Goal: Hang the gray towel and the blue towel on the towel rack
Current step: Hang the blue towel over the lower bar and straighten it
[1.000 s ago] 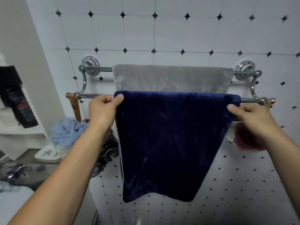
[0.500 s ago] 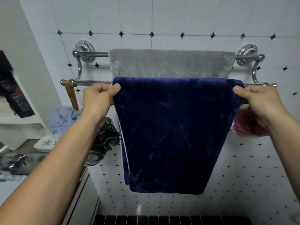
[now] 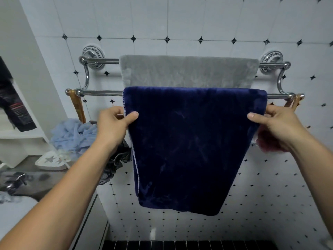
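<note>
A chrome two-bar towel rack (image 3: 100, 92) is fixed to the tiled wall. The gray towel (image 3: 189, 71) hangs over its upper back bar. The blue towel (image 3: 191, 147) is draped over the lower front bar and hangs down in front of the gray one. My left hand (image 3: 115, 123) pinches the blue towel's left edge a little below the bar, thumb on the front. My right hand (image 3: 277, 125) pinches its right edge at the same height.
A light blue bath pouf (image 3: 72, 134) and a dark one (image 3: 117, 159) hang left of the towel, a red pouf (image 3: 264, 143) behind my right hand. A white soap dish (image 3: 52, 160) sits on the counter at left. White shelves (image 3: 18, 132) stand at far left.
Both hands have slid down from the bar level along the blue towel's side edges, still pinching it. The towel hangs a little longer in front.
</note>
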